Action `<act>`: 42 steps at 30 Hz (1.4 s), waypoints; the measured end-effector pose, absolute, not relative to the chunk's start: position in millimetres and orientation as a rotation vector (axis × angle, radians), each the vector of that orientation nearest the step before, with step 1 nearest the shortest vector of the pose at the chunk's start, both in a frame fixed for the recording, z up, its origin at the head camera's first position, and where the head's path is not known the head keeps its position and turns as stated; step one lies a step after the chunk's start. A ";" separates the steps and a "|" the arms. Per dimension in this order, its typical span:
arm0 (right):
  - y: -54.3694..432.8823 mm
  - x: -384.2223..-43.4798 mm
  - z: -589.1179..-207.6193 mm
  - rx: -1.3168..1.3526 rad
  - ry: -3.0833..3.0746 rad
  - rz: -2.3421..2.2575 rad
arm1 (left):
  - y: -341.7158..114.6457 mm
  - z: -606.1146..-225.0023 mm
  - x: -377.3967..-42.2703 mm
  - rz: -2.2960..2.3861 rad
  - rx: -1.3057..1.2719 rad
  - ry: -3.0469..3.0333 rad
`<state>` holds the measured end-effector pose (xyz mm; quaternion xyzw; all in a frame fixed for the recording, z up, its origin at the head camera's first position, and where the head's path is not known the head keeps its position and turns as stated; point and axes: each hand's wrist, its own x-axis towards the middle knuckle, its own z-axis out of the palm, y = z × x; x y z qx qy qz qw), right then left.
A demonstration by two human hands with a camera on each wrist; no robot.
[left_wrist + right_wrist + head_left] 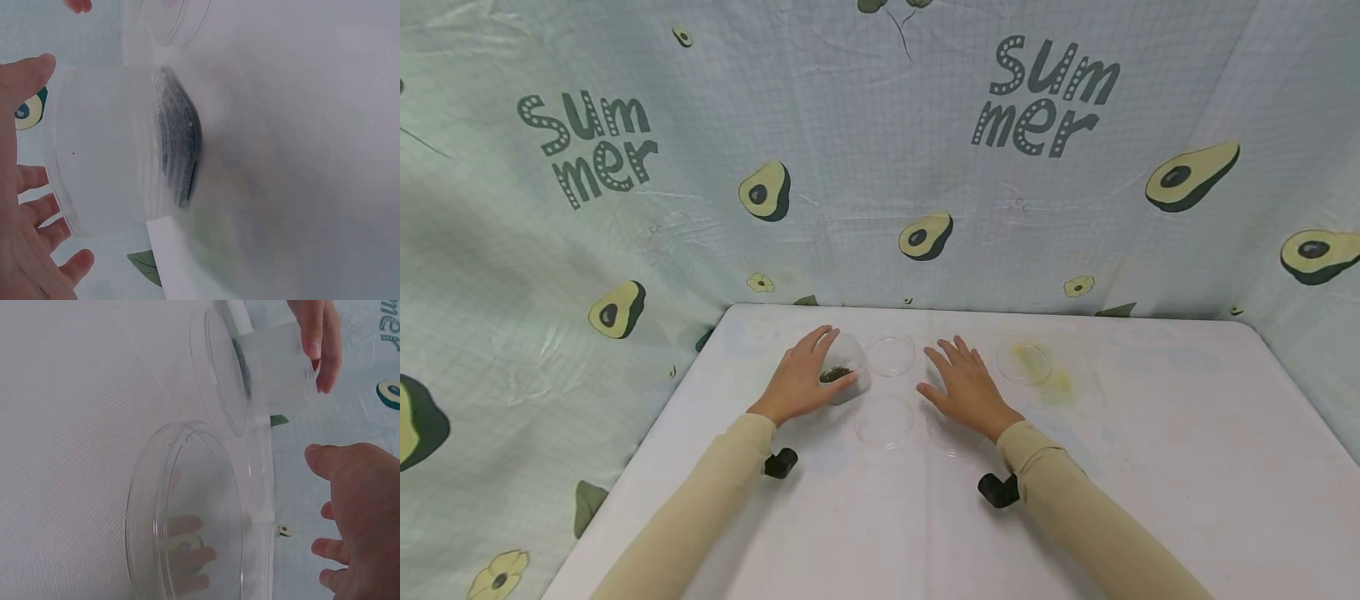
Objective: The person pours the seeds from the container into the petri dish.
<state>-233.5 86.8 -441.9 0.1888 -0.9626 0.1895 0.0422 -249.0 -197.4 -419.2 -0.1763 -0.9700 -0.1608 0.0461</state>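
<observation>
My left hand holds a clear plastic tub near its rim, thumb on one side and fingers on the other. Dark, fine-grained material lies at the bottom of the tub, which stands upright low at the tabletop. My right hand, fingers loosely spread and gripping nothing, hovers over a group of shallow clear round dishes. One dish sits in front of the tub and another dish to its right. Partly under my right hand is a third dish.
A further clear dish lies to the right, beside a yellowish stain on the white table. Behind the table hangs a pale sheet printed with avocados and lettering. A black wrist camera hangs below the right sleeve.
</observation>
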 end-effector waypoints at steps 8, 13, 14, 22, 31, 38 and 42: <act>84.1 -234.7 -440.7 0.595 -2.938 0.587 | -202.4 -419.8 -249.3 -0.539 -0.519 -2.954; 82.4 -235.7 -440.9 0.590 -2.944 0.596 | -203.8 -420.5 -250.5 -0.568 -0.506 -2.982; 82.1 -235.9 -441.1 0.591 -2.943 0.599 | -203.8 -420.8 -250.8 -0.577 -0.503 -2.992; 80.4 -239.6 -444.3 0.600 -2.927 0.602 | -205.3 -422.5 -251.9 -0.687 -0.457 -3.034; 78.5 -243.4 -444.7 0.591 -2.937 0.591 | -206.7 -424.8 -254.6 -0.814 -0.416 -3.062; 75.5 -244.0 -441.1 0.584 -2.971 0.601 | -207.8 -429.3 -254.7 -0.881 -0.417 -3.032; 75.4 -243.9 -441.2 0.589 -2.959 0.608 | -206.1 -433.6 -255.2 -0.855 -0.475 -3.036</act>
